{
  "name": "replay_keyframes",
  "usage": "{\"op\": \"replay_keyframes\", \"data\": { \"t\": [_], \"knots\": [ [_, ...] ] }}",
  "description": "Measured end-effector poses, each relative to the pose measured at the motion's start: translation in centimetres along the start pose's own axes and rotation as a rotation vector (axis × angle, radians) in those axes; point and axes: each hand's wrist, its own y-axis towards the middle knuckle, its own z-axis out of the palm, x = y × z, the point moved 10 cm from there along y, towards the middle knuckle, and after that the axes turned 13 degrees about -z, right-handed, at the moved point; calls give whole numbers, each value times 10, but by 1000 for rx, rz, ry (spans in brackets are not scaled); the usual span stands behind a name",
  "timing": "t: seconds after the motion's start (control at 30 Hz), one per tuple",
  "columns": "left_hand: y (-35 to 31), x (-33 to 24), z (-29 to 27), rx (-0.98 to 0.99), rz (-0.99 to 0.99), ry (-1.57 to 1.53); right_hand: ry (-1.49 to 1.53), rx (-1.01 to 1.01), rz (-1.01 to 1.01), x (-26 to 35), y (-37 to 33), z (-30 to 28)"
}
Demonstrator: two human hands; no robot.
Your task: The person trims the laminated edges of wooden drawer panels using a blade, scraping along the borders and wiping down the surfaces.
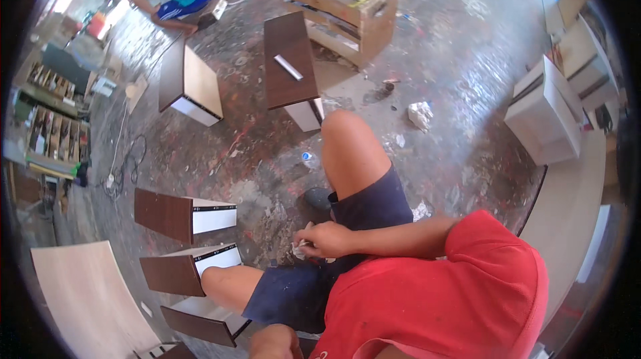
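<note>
On my left stand three brown-fronted drawers: the far one [163, 215], the middle one [170, 275] and the near one [199, 325]. My left knee [224, 282] overlaps the middle one in this view; I can't tell if they touch, so that leg is best moved gently to spare the fronts. My left hand [274, 342] sits low at the edge of view, fingers hidden; I can't tell how curled they are or whether they hold anything. Next comes a pale crumpled wad [298, 251], paper or cloth, I can't say which. It pokes out under the bent fingers of my right hand [328, 239], which close round it near my lap. I judge it handles best gathered into one compact pad, loose corners tucked in, squeezed lightly with a relaxed wrist. Farther right, a crumpled white clump [420, 116] lies on the floor, well apart from my hand.
</note>
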Motion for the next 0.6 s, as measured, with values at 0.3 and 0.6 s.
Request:
{"op": "replay_keyframes", "data": {
  "t": [0.3,0.6],
  "knots": [
    [48,-47,65,29,337,-227,88,22,-54,3,-28,-1],
    [53,-64,61,85,516,-389,21,59,34,-12,-32,-3]
  ]
}}
